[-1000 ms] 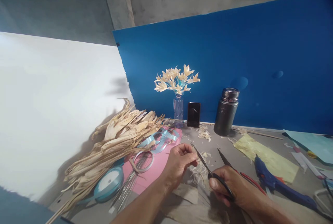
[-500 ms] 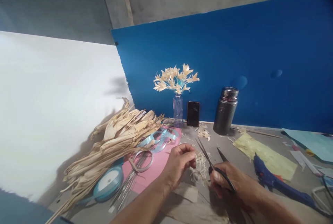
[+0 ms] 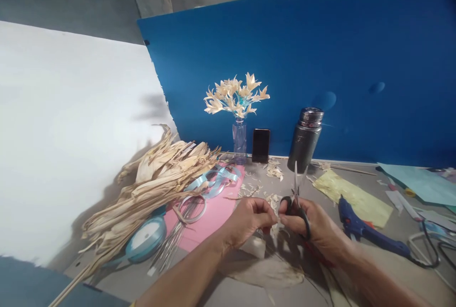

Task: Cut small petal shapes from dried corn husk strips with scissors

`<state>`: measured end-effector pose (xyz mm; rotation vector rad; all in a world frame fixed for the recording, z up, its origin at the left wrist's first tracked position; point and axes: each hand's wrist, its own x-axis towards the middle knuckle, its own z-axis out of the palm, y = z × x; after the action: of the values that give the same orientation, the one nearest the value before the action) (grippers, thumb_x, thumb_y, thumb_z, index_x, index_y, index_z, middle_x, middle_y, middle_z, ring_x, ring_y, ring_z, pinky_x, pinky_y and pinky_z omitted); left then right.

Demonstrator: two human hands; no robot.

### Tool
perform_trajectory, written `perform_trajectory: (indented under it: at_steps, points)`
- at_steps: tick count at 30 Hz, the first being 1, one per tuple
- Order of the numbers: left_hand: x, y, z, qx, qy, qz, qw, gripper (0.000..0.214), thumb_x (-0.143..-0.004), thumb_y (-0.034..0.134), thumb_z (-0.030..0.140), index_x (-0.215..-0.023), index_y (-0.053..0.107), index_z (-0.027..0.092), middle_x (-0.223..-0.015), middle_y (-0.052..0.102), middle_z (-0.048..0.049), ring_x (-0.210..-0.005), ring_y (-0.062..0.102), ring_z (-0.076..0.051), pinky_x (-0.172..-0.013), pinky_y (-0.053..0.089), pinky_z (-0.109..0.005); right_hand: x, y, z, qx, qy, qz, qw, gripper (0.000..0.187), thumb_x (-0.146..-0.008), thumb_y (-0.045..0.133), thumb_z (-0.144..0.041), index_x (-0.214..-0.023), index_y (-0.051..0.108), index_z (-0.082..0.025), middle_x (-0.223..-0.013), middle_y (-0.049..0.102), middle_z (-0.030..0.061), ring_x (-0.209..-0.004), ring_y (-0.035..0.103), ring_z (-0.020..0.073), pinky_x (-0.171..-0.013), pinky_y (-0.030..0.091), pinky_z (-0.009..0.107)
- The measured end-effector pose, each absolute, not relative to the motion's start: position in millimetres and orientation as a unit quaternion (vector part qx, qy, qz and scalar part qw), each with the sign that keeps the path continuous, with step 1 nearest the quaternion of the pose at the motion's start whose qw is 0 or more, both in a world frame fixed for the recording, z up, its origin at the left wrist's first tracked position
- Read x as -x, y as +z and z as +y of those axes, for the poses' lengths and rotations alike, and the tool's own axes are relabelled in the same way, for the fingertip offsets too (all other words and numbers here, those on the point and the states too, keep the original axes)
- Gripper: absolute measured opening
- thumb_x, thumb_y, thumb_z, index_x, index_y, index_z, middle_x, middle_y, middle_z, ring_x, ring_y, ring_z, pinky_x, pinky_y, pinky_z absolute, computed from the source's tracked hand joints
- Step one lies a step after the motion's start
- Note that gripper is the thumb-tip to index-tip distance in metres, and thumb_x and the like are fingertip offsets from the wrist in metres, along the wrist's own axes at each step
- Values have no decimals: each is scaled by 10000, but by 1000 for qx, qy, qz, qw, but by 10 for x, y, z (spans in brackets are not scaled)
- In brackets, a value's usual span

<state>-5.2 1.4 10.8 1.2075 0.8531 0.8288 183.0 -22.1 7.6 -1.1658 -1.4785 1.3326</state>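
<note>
My right hand [image 3: 309,219] grips black-handled scissors [image 3: 296,188], its fingers in the loops and the blades pointing up and slightly apart. My left hand [image 3: 251,221] is closed in a pinch close to the right fingertips; what it holds, if anything, is too small to make out. Pale husk shavings [image 3: 272,200] are scattered on the table around and behind the hands. Below them lie a flat piece of dried corn husk [image 3: 263,273] and a small cut husk piece [image 3: 254,246].
At left lie a bundle of dried husks [image 3: 149,188], a ribbon spool [image 3: 146,238], wires [image 3: 178,235] and pink paper [image 3: 199,231]. Behind stand a vase [image 3: 239,143] of husk flowers [image 3: 237,95], a phone [image 3: 261,145] and a flask [image 3: 305,140]. A blue glue gun [image 3: 370,235] lies right by yellow paper [image 3: 356,197].
My hands have come together, fingertips nearly touching. The scissors have turned from pointing up-left to upright, with their blades closer together. The view has shifted slightly.
</note>
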Motion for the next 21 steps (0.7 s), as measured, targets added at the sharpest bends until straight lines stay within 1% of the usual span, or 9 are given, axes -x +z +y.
perform_trajectory:
  at_steps: [3,6,8,10,13,16,18,21]
  points:
    - [38,109,1,-529,362,377,669,192,-612,802,288,-625,663,156,-539,573,12,-506,499,-109,-548,343,-254,-1823,48,-220,462,524,-585,411,294,-753,786,-395,-849,632,-164,-709,556,-24,-625,446,126,-561,333,245]
    - [36,105,12,-495,381,366,689,254,-619,831,329,-644,643,161,-539,568,19,-497,501,-109,-546,345,-258,-1829,41,-217,492,500,-559,442,283,-765,765,-386,-877,614,-175,-655,495,-50,-583,393,114,-527,304,241]
    - [39,95,24,-475,396,352,703,268,-618,841,324,-656,631,161,-565,583,12,-519,519,-113,-570,374,-261,-1831,53,-218,502,489,-555,448,291,-771,757,-402,-883,614,-175,-649,485,-51,-578,380,115,-519,301,241]
    - [47,88,36,-463,414,340,706,227,-632,816,280,-655,626,157,-605,612,-6,-568,551,-122,-602,403,-261,-1835,72,-219,503,488,-566,434,333,-773,757,-458,-873,624,-170,-653,493,-44,-583,394,118,-524,308,244]
    - [74,108,52,-454,456,336,687,116,-656,726,213,-648,629,151,-652,657,-40,-640,604,-146,-645,443,-266,-1850,102,-225,465,518,-609,381,468,-786,705,-617,-799,634,-155,-651,534,-17,-581,427,123,-527,316,251]
    - [108,164,65,-443,495,339,666,51,-655,655,193,-645,630,150,-663,688,-62,-665,650,-181,-676,486,-300,-1861,133,-244,415,546,-672,278,630,-789,597,-767,-738,634,-140,-663,623,50,-569,496,144,-521,350,264]
    - [122,203,71,-432,508,342,662,39,-637,640,182,-627,614,155,-640,687,-57,-640,663,-193,-669,505,-319,-1860,152,-259,398,545,-702,226,694,-783,531,-826,-720,628,-142,-657,653,75,-556,542,160,-520,371,270]
    - [124,238,74,-423,513,342,664,54,-610,644,178,-608,593,160,-595,672,-40,-591,664,-196,-644,520,-332,-1860,157,-268,375,537,-725,210,708,-797,474,-846,-665,594,-161,-599,655,70,-540,573,171,-517,363,266]
